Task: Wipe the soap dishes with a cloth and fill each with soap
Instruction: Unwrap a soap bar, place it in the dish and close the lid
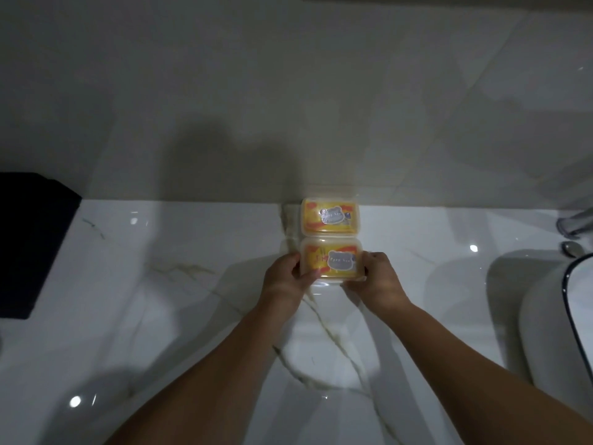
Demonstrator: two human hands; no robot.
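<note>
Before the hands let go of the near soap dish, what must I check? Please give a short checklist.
1. Left hand grips near soap dish: ok.
2. Right hand grips its other side: ok.
3. Yellow soap inside it: ok.
4. Far soap dish filled, beside the wall: ok.
5. Both dishes wiped clean: cannot tell.
6. Dark cloth lies apart at the left: ok.

Marble counter [192, 316], far soap dish [330, 217], near soap dish [332, 264] touching it, dark cloth [32, 245] left, basin [542, 332] right
</note>
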